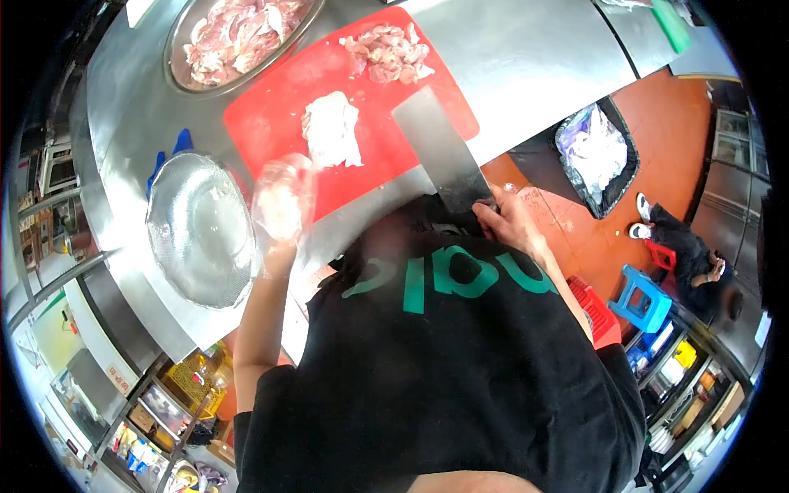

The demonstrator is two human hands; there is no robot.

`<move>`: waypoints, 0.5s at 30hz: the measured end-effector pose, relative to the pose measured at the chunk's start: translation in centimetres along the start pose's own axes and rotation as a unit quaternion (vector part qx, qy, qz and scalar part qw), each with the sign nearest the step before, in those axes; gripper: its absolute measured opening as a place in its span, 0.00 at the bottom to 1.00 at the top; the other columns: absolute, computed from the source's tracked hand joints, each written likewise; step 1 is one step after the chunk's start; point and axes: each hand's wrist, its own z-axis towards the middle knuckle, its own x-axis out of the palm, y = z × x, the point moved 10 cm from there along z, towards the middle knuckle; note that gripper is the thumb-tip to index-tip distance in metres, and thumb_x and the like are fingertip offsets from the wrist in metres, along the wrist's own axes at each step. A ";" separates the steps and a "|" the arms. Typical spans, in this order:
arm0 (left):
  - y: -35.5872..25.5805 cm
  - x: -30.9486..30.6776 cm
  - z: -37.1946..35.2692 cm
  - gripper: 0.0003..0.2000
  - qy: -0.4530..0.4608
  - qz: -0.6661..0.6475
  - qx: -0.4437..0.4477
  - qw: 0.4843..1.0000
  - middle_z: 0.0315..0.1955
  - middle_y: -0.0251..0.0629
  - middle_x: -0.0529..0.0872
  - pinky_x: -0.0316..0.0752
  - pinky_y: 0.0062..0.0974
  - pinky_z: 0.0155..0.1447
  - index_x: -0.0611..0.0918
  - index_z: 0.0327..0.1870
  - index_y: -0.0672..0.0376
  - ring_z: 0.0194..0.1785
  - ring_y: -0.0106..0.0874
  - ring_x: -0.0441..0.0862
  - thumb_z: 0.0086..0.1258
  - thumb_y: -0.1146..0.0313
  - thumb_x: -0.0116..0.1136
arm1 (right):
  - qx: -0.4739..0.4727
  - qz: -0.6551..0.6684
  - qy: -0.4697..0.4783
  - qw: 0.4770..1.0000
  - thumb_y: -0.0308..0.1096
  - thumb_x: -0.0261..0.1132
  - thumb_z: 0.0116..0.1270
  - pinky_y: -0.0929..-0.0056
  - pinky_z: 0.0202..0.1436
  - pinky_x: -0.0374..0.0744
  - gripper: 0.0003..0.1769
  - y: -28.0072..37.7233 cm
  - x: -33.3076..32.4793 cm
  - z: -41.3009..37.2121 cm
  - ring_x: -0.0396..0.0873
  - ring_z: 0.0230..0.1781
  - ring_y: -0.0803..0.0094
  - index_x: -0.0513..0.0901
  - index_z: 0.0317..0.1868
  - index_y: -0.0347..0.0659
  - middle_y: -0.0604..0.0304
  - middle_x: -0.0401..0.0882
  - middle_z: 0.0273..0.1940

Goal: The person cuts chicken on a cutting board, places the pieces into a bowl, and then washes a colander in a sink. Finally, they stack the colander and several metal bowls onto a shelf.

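Observation:
My right hand (511, 220) is closed on the handle of a cleaver (440, 140), whose broad blade reaches over the right part of the red cutting board (271, 103). A flattened piece of pale raw meat (330, 130) lies mid-board. Cut chunks of raw meat (388, 53) sit in a heap at the board's far edge. My left hand (282, 201), in a clear plastic glove, is at the near left edge of the board, close to the flat piece but apart from it. Blur and the glove hide how its fingers are set.
A metal bowl of raw meat (238, 41) stands at the far left. Left of my left hand is a mesh strainer (200, 234), with a blue object (182, 141) behind it. To the right are a lined bin (592, 160), a blue stool (641, 300) and a seated person (686, 255).

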 end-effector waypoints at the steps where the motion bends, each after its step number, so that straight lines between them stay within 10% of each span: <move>1: 1.7 -0.7 0.1 0.10 -0.005 -0.011 -0.087 0.996 0.35 0.43 0.84 0.75 0.34 0.46 0.83 0.35 0.59 0.42 0.39 0.81 0.61 0.61 0.62 | -0.003 0.011 -0.001 1.000 0.27 0.53 0.67 0.80 0.18 0.66 0.12 0.0 0.0 0.2 0.68 0.14 0.81 0.74 0.50 0.34 0.65 0.69 0.17; 4: 2.5 -2.3 2.2 0.09 -0.090 -0.078 -0.179 0.977 0.28 0.45 0.83 0.74 0.36 0.43 0.82 0.31 0.60 0.36 0.40 0.81 0.61 0.63 0.62 | 0.005 -0.030 0.023 0.999 0.27 0.53 0.67 0.80 0.19 0.66 0.12 0.8 0.1 0.5 0.68 0.15 0.81 0.74 0.50 0.34 0.65 0.69 0.17; 6: 4.8 1.3 2.8 0.12 -0.128 -0.376 -0.318 0.861 0.27 0.49 0.82 0.74 0.37 0.43 0.81 0.29 0.60 0.35 0.43 0.81 0.62 0.59 0.59 | 0.004 -0.040 0.025 0.999 0.27 0.53 0.67 0.80 0.19 0.66 0.12 1.7 0.2 0.5 0.68 0.15 0.81 0.74 0.50 0.34 0.65 0.69 0.17; 9: 3.4 2.2 5.8 0.12 -0.006 -0.035 -0.334 0.942 0.27 0.48 0.83 0.74 0.34 0.42 0.80 0.31 0.59 0.33 0.41 0.81 0.61 0.58 0.59 | 0.016 -0.033 0.020 0.999 0.28 0.53 0.68 0.79 0.19 0.67 0.12 1.6 0.2 0.2 0.68 0.15 0.80 0.74 0.50 0.34 0.65 0.68 0.16; 10: 2.5 3.5 5.5 0.10 -0.180 0.125 -0.116 0.969 0.27 0.44 0.83 0.75 0.30 0.38 0.80 0.32 0.59 0.30 0.38 0.81 0.61 0.61 0.59 | 0.025 -0.015 0.015 0.999 0.28 0.53 0.68 0.79 0.18 0.66 0.12 1.2 0.2 0.2 0.68 0.14 0.80 0.74 0.49 0.34 0.65 0.68 0.16; 15: 12.3 14.8 5.2 0.06 -0.193 -0.160 -0.073 0.965 0.27 0.41 0.83 0.76 0.28 0.34 0.80 0.30 0.60 0.28 0.35 0.80 0.61 0.67 0.58 | 0.029 -0.016 -0.003 0.999 0.28 0.54 0.67 0.79 0.18 0.67 0.12 -0.9 -0.2 0.4 0.68 0.15 0.80 0.74 0.50 0.34 0.65 0.69 0.17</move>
